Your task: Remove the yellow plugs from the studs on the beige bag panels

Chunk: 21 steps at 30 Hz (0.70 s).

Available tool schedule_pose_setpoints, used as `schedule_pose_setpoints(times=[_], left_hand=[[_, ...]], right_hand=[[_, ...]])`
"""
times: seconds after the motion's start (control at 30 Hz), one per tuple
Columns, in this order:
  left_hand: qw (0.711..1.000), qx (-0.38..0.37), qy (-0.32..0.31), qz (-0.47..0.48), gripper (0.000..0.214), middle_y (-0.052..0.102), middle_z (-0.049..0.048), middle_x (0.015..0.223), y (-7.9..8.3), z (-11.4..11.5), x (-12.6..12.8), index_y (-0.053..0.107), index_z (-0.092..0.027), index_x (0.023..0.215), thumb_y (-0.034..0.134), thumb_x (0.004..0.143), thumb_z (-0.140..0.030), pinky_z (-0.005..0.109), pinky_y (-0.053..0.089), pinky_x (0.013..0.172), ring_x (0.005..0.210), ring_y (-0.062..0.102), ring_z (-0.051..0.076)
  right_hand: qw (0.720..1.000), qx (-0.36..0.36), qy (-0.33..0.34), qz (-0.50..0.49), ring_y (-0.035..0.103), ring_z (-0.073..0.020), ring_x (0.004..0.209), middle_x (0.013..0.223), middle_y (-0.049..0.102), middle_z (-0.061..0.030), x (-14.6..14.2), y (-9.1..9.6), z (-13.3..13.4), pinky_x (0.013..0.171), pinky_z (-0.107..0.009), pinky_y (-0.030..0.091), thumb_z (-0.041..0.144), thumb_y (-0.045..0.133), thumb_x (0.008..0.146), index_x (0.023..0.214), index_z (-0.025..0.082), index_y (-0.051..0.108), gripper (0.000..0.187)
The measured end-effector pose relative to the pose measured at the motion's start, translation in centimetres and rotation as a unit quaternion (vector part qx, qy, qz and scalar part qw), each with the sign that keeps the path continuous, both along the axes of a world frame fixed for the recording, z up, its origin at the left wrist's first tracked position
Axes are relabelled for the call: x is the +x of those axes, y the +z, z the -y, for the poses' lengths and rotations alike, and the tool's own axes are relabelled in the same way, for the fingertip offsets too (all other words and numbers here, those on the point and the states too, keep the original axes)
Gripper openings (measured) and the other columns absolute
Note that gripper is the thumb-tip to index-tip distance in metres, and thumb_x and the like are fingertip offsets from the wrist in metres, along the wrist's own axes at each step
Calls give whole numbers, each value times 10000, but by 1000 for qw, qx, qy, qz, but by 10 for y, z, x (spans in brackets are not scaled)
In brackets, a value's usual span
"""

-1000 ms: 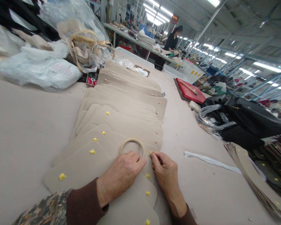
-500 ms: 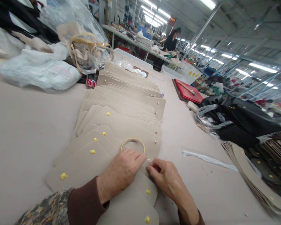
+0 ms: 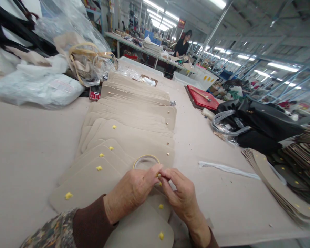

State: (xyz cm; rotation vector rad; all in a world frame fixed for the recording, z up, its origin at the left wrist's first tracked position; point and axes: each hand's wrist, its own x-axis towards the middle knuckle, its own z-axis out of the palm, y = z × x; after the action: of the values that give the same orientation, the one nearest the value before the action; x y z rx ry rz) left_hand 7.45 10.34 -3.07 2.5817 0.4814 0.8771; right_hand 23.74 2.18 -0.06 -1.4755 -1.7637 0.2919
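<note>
A long row of overlapping beige leather flaps [image 3: 134, 127] runs down the table, some with small yellow tape tabs [image 3: 99, 168], some with brass studs. A thin yellow tape ring [image 3: 146, 159] rests on the near flaps. My left hand [image 3: 134, 191] lies on the ring's near edge, its fingers curled round it. My right hand [image 3: 179, 196] meets it, thumb and forefinger pinched at the ring's right side on a bit of yellow tape.
Plastic bags [image 3: 38, 88] and straps are heaped at the back left. A red board [image 3: 203, 98] with a tool, black bags [image 3: 258, 124] and a fanned stack of dark pieces [image 3: 286, 182] lie to the right. A white strip [image 3: 227, 169] lies nearby. A person works far behind.
My right hand left the flap's yellow tab and moved left to the tape ring, where its fingers now pinch against my left hand's. The view shifted slightly.
</note>
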Motion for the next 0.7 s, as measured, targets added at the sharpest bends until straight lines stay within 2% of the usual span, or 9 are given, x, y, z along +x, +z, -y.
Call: schedule_pose_setpoints(times=[0.13, 0.3, 0.37, 0.43, 0.5, 0.57, 0.63, 0.7], left_hand=[[999, -21, -24, -8, 272, 694, 56, 921, 3, 1, -1, 375, -147, 1273, 350, 1009, -202, 277, 532, 665, 785, 679, 178], [998, -50, -35, -26, 157, 625, 6, 792, 11, -2, -5, 509, -187, 990, 353, 1004, -193, 251, 470, 614, 693, 614, 151], [999, -39, -26, -25, 196, 590, -1, 744, 14, -3, -5, 521, -189, 912, 347, 1001, -182, 245, 442, 586, 657, 581, 143], [1000, -14, -13, -14, 230, 555, -7, 697, 17, -2, -6, 522, -189, 858, 339, 994, -168, 248, 402, 539, 605, 537, 138], [1000, 12, -11, 6, 247, 523, -13, 665, 21, 0, -6, 518, -191, 824, 333, 983, -146, 252, 366, 508, 568, 496, 134], [999, 28, -21, 16, 250, 512, -16, 660, 24, 2, -5, 517, -191, 822, 330, 972, -120, 252, 356, 510, 563, 477, 131], [999, 39, -14, -2, 238, 517, -14, 670, 24, 2, -4, 516, -190, 824, 343, 970, -116, 260, 367, 533, 580, 477, 137], [997, 55, 22, -56, 215, 537, -1, 696, 20, -2, -2, 516, -188, 819, 377, 967, -119, 282, 386, 569, 622, 493, 159]], right_hand=[[999, 19, -1, 44, 642, -156, 733, 779, 684, -37, -1, -3, 0, 685, -257, 509, 86, 509, 886, 859, 203, 629, 170], [994, 67, -49, 69, 621, -135, 599, 668, 673, -21, -8, -7, 2, 594, -236, 490, 69, 503, 832, 784, 197, 634, 190], [996, 44, -77, 32, 619, -130, 573, 659, 682, -17, -13, -7, 3, 578, -233, 491, 100, 525, 822, 777, 200, 655, 170], [992, -18, -110, -60, 611, -127, 531, 626, 681, -11, -17, -7, 1, 535, -227, 489, 159, 561, 813, 757, 198, 667, 126], [967, -97, -142, -186, 600, -129, 483, 570, 664, -3, -17, -7, -2, 477, -221, 479, 235, 595, 803, 727, 191, 660, 110], [927, -156, -172, -296, 590, -135, 447, 516, 640, 6, -10, -8, -6, 441, -223, 476, 320, 642, 773, 693, 182, 644, 159], [894, -196, -193, -355, 588, -136, 428, 505, 638, 4, 0, -11, -10, 435, -230, 489, 402, 708, 715, 680, 169, 642, 245], [876, -235, -198, -370, 590, -133, 418, 520, 650, -8, 12, -14, -12, 432, -234, 499, 473, 762, 660, 694, 149, 664, 340]])
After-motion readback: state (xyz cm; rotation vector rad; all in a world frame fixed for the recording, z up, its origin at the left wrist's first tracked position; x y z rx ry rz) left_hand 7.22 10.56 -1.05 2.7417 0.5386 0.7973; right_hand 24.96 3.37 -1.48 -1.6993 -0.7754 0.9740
